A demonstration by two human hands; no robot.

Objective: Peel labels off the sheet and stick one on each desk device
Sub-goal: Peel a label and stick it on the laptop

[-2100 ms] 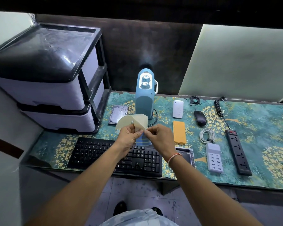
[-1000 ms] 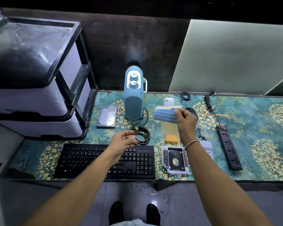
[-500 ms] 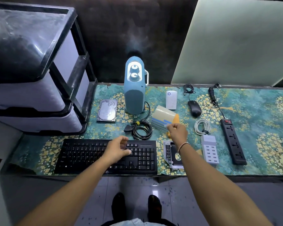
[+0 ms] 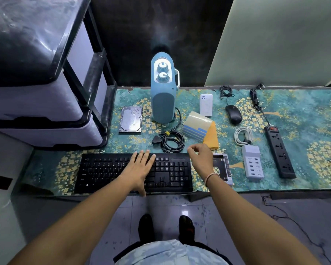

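The label sheet (image 4: 197,125) now lies on the desk mat (image 4: 304,111), curled, resting partly on the orange pad (image 4: 212,137), between the coiled black cable (image 4: 173,141) on its left & the white cable (image 4: 243,135) on its right; a sec ago the right hand held it up in the air, so it's been put down. Right hand (image 4: 201,159) hovers just near of the sheet w/ thumb & forefinger loosely curled, apart from the sheet; whether a peeled label sits on a fingertip, can't tell, too small. Left hand (image 4: 139,169) has come down flat on the keyboard (image 4: 107,171), fingers spread & straight, gripping nothing; earlier it was pinched near the cable. Judgement: left hand is prob pressing a label onto the keyboard, or just steadying it, no label visible under the palm. No clear labels seen on the other devices: hard drive (image 4: 130,119) far left, blue speaker (image 4: 163,96), white adapter (image 4: 206,104), mouse (image 4: 233,114), USB hub (image 4: 253,161), power strip (image 4: 279,152) at right, drive caddy (image 4: 223,167) just right of the right hand. So task looks early; most devices likely remain. Next step prob needs the sheet picked up again to peel another strip.
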